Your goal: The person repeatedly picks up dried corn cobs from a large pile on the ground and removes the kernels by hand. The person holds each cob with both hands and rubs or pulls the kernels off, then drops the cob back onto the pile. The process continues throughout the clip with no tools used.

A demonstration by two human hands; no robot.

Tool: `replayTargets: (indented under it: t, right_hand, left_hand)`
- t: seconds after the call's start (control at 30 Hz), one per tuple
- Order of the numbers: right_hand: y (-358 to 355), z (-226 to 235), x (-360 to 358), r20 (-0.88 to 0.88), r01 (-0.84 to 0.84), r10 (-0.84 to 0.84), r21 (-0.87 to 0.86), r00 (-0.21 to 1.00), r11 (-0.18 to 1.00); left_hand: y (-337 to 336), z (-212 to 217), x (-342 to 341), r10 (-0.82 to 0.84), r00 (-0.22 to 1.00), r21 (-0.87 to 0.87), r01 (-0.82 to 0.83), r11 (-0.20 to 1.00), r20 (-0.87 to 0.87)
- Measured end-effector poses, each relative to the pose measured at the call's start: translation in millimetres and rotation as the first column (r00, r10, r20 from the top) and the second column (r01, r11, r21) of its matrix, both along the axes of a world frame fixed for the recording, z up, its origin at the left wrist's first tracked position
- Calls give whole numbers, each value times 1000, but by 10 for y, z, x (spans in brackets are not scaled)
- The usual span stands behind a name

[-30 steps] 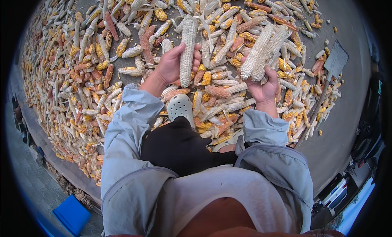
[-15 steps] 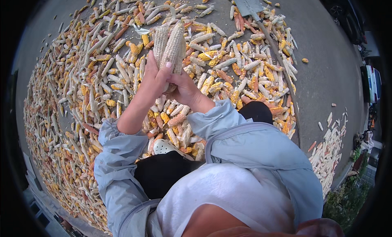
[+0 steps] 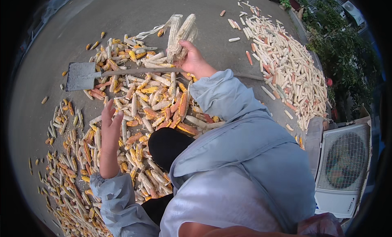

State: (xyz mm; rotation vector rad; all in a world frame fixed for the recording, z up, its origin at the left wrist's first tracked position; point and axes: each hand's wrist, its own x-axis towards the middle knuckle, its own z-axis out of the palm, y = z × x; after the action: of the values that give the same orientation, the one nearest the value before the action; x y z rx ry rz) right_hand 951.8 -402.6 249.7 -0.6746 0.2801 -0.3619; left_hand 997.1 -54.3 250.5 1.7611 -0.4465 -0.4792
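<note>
A bunch of pale, mostly bare corn cobs (image 3: pixel 185 32) stands up out of my right hand (image 3: pixel 192 60), whose fingers are wrapped round its lower end. How many cobs are in the bunch I cannot tell. A dry strip of husk (image 3: pixel 153 32) trails leftward from it. My left hand (image 3: pixel 109 124) is raised over the near heap with its fingers apart and nothing in it. Beneath both hands spreads the heap of corn ears (image 3: pixel 153 98), some bearing yellow or reddish kernels, others largely stripped.
Across the heap lies a shovel, its flat grey blade (image 3: pixel 80 76) at the left and its long wooden handle (image 3: pixel 136 71) running right. A second pile of pale cobs (image 3: pixel 292 69) covers the ground at far right. Beyond are green plants (image 3: pixel 341 53) and a white air-conditioner unit (image 3: pixel 341 167).
My view has turned to the right. Both hands were together on the cobs; now the left has let go and moved away, while the right carries the bunch toward the right-hand pile.
</note>
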Motion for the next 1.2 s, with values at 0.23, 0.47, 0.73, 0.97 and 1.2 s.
replayTargets:
  t: [0.23, 0.47, 0.73, 0.97, 1.2]
  right_hand:
    - [-2596, 1163, -1078, 109, 663, -733, -532, 671, 527]
    - [-1261, -458, -477, -365, -60, -125, -456, 923, 888]
    - [270, -950, 409, -392, -480, 354, -294, 849, 826]
    - [1485, -1534, 636, -503, -730, 541, -342, 674, 591]
    - [2136, -2694, 884, -718, -717, 359, -678, 597, -163]
  left_hand:
    - [-236, -246, 201, -91, 934, 79, 125, 989, -346]
    - [-164, -562, 347, -154, 874, 116, 231, 966, -461]
    - [1271, -1036, 390, 266, 844, 412, -59, 909, -466]
    - [2812, -1881, -330, 275, 893, 645, 22, 763, -356]
    - [3203, -2317, -1489, 409, 721, 577, -16, 817, -559]
